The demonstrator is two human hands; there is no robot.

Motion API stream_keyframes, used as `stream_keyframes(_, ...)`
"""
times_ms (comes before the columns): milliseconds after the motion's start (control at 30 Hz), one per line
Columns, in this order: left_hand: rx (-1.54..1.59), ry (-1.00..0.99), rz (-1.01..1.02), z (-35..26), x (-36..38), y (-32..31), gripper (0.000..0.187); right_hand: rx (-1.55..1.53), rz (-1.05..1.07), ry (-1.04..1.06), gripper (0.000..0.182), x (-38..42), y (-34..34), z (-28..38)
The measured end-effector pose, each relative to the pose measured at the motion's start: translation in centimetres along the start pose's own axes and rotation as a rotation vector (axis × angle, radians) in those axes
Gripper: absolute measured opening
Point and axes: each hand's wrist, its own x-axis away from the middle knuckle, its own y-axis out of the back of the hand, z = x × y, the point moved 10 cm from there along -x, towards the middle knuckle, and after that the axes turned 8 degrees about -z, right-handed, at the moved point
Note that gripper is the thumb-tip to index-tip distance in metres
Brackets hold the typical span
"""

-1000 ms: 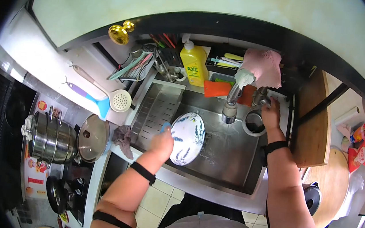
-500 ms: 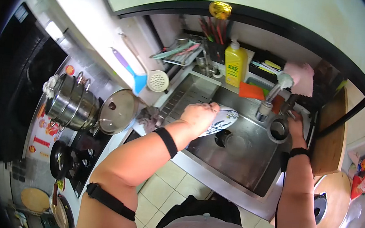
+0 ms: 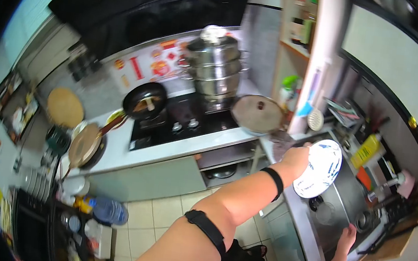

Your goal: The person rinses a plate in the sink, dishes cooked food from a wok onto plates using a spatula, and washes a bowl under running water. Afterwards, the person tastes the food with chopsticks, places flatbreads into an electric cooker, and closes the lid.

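Observation:
My left hand is closed on the near edge of a white plate with a blue floral pattern. It holds the plate tilted over the left side of the stainless steel sink, partly hiding the basin. My right hand is over the near right part of the sink, below a round metal cup-like container. Its fingers look loosely extended, slightly blurred, with nothing visible in them. The tap rises behind the basin beside a yellow soap bottle.
Left of the sink, a lidded pan and a stacked steamer stand at the black stove. A frying pan sits further left. A grey rag lies by the sink's corner. A large water bottle stands lower left.
The view has swung left, bringing the stove and counter into sight. My left hand has lifted the plate and turned its face more toward me. My right hand has come away from the tap area.

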Motion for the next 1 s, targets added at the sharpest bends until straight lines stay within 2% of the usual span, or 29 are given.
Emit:
stream_keyframes(67,0.106,0.061,-0.211,6.4,6.1,3.9,0.032,-0.005,0.042,0.03,0.029,2.7,-1.4,2.9)
stream_keyframes(100,0.166,0.157,-0.04,11.4,9.5,2.2,0.034,-0.064,0.111,-0.043,0.028,4.6,-2.6,4.7)
stream_keyframes(133,0.536,0.421,0.023,14.7,14.1,2.5,0.032,-0.118,0.181,-0.121,0.027,6.9,-3.7,6.7)
stream_keyframes(167,0.88,0.716,0.002,17.9,19.2,3.0,0.031,-0.092,0.251,-0.146,0.027,9.0,-4.6,9.1)
stream_keyframes(200,0.747,0.783,0.057,19.4,23.9,5.7,0.03,-0.123,0.224,0.015,0.027,10.1,-5.7,8.8)
stream_keyframes(233,0.789,0.895,0.056,19.0,28.3,9.9,0.033,-0.138,0.287,-0.044,0.027,11.9,-7.1,8.6)
stream_keyframes(300,0.806,1.127,-0.129,23.3,37.8,13.0,0.031,-0.116,0.403,-0.104,0.027,15.3,-9.6,8.5)
stream_keyframes(367,0.776,1.298,-0.187,26.7,46.3,15.9,0.032,-0.093,0.511,-0.073,0.024,18.0,-12.4,8.8)
stream_keyframes(433,0.808,1.379,-0.417,29.2,52.8,18.8,0.029,-0.082,0.564,-0.044,0.022,20.1,-14.9,9.2)
stream_keyframes(467,0.763,1.454,-0.45,29.9,55.2,20.4,0.031,-0.068,0.605,-0.029,0.02,21.1,-16.3,9.4)
stream_keyframes(533,0.692,1.531,-0.669,32.0,59.2,23.0,0.029,-0.043,0.662,-0.002,0.02,22.3,-18.9,11.8)
stream_keyframes(567,0.692,1.537,-0.678,33.0,60.3,23.5,0.029,-0.064,0.742,0.002,0.02,23.0,-20.8,13.2)
stream_keyframes(633,0.708,1.548,-0.912,34.4,61.9,25.6,0.029,-0.089,0.826,-0.015,0.019,24.4,-24.7,16.9)
stream_keyframes(667,0.71,1.552,-0.915,34.9,61.9,26.0,0.029,-0.096,0.876,-0.021,0.02,25.1,-27.1,19.1)
stream_keyframes(700,0.734,1.536,-1.027,35.4,62.1,26.8,0.029,-0.103,0.926,-0.028,0.022,25.8,-29.6,21.2)
stream_keyframes(733,0.756,1.516,-1.14,35.9,62.2,27.7,0.029,-0.145,0.965,0.045,0.024,26.5,-32.4,24.2)
stream_keyframes(767,0.827,1.438,-1.185,36.5,61.7,28.4,0.028,-0.19,1.006,0.118,0.026,27.3,-35.4,27.0)
stream_keyframes(833,0.808,1.467,-1.215,38.0,62.4,29.2,0.029,-0.305,1.028,0.189,0.028,28.9,-41.8,31.9)
stream_keyframes(900,0.788,1.469,-1.248,39.4,62.9,30.5,0.031,-0.331,0.936,0.54,0.025,30.9,-44.4,43.4)
stream_keyframes(933,0.774,1.444,-1.251,39.7,62.8,31.5,0.032,-0.288,0.829,0.651,0.021,31.1,-47.4,46.1)
stream_keyframes(967,0.747,1.475,-1.26,39.6,62.7,32.7,0.033,-0.383,0.733,0.749,0.027,31.7,-47.5,51.7)
stream_keyframes(1000,0.718,1.514,-1.267,39.3,62.7,33.8,0.035,-0.406,0.764,0.702,0.038,32.3,-49.8,54.7)
